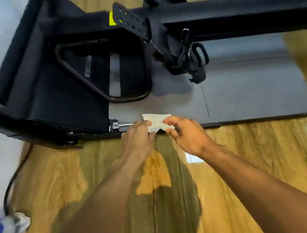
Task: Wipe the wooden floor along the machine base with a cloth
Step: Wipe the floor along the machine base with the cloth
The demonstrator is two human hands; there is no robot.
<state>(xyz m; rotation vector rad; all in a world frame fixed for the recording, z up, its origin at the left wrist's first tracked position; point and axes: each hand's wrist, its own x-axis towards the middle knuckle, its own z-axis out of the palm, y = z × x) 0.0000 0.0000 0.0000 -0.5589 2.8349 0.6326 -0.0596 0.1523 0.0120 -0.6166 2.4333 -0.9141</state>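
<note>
A small pale cloth is stretched between both hands at the near edge of the grey machine base. My left hand grips its left side with curled fingers. My right hand pinches its right side between thumb and fingers. The cloth hangs just above the line where the base meets the wooden floor. The black machine rises to the left and behind.
A black cable runs along the floor at the left by the white wall. A blue and white object lies at the lower left. Straps and a handle hang over the base. Bare floor stretches to the right.
</note>
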